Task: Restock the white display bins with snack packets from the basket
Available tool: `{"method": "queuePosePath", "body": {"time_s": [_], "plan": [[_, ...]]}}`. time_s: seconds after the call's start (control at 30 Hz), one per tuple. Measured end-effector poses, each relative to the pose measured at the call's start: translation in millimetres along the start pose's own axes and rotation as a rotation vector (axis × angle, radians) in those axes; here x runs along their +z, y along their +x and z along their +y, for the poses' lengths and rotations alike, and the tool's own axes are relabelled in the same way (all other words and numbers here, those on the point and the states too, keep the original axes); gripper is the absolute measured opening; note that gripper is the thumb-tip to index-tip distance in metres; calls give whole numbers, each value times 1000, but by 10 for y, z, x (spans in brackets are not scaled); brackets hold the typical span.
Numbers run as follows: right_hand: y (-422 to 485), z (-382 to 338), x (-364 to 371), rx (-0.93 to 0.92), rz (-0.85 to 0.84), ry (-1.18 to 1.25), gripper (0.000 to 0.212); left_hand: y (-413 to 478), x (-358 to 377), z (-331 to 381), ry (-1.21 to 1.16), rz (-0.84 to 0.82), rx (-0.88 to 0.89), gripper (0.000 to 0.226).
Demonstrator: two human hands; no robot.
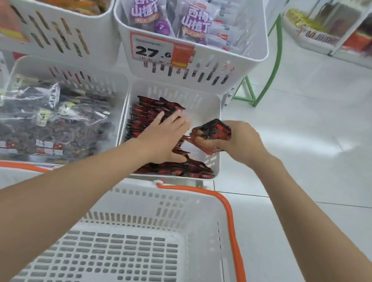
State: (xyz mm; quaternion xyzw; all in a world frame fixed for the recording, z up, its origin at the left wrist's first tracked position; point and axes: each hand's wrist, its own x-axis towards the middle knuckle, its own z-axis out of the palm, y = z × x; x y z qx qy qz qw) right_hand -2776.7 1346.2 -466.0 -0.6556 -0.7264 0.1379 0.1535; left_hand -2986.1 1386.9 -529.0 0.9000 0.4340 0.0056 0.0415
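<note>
White tiled shop floor [311, 123] fills the frame's right side. At centre I see my left hand [164, 136] lying flat, fingers straight, on red-and-black snack packets [146, 112] stacked in a white slotted plastic display bin [176, 94]. My right hand [238, 142] clutches a bunch of the same packets [214, 130] over that bin's right side. A white plastic basket with an orange rim [195, 212] sits along the bottom.
</note>
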Motion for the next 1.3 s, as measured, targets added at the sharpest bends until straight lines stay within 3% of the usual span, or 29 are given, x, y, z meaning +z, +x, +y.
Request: {"method": "queuePosePath", "body": {"time_s": [0.1, 0.23, 0.4, 0.5, 0.6, 0.73, 0.9, 1.0, 1.07, 1.23, 1.3], "plan": [[143, 137, 319, -63, -146, -133, 41, -2, 298, -239, 148, -138, -23, 92], [350, 271, 665, -215, -280, -330, 33, -59, 534, -395, 218, -4, 16, 91], [497, 291, 527, -244, -462, -333, 30, -48, 606, -430, 201, 61, 35, 93], [478, 308, 565, -250, -538, -347, 47, -52, 621, -426, 187, 88, 41, 93], [399, 353, 790, -321, -506, -546, 84, -49, 631, -434, 170, 99, 50, 95], [300, 319, 772, -184, -361, -195, 100, -106, 644, -482, 165, 140, -6, 102], [155, 263, 1035, -215, -391, -267, 97, -139, 641, -489, 151, 110, -83, 111], [225, 256, 1007, -163, -311, -173, 94, -151, 625, -529, 127, 88, -85, 112], [251, 187, 1012, -189, -218, -243, 92, -188, 595, -575, 126, 60, -117, 110], [172, 9, 1043, -108, -196, -259, 99, -385, 286, -566, 39, -15, -147, 98], [99, -169, 969, -72, -96, -189, 87, -506, 86, -544, -26, 46, -179, 90]]}}
